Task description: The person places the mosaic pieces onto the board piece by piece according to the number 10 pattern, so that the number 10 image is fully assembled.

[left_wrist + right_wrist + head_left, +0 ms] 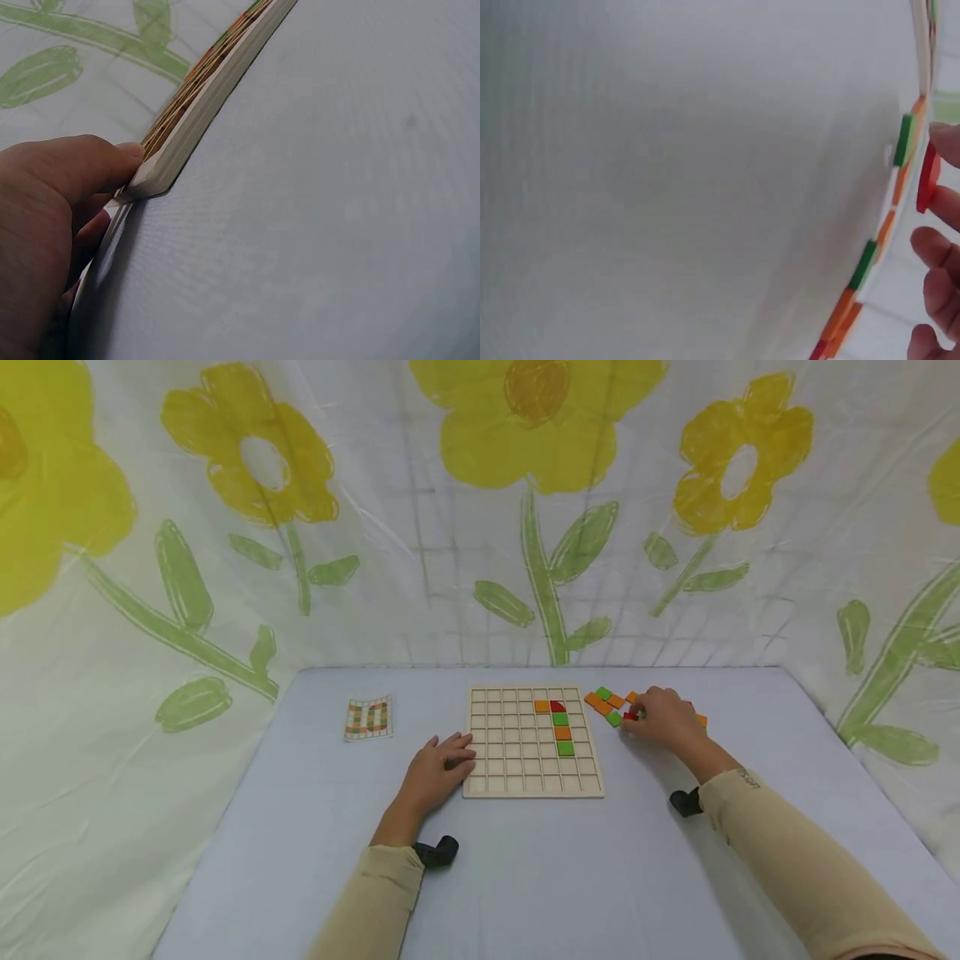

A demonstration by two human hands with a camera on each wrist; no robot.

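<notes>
Head: grid board (495,785) lies flat mid-table (525,877). Five pieces sit in its cells: orange tile (542,706) and rounded red tile (557,706) side by side near the top right, then green, orange, green in line below the red. Left hand (437,772) is at the board's left edge, fingers loosely extended and touching it. Right hand (666,718) is bent down over loose pieces (600,703) (green, orange, red) just right of the board. Small pattern card (368,718) lies left of the board, apart from it. Flower-print backdrop (465,635) behind.

Left wrist: thumb (97,161) rests on the board near a corner, other fingers partly hidden behind it; relaxed touch.

Right wrist: red piece (928,176) pinched between two fingertips, other fingers bent below. Green and orange pieces line the table beyond.
</notes>
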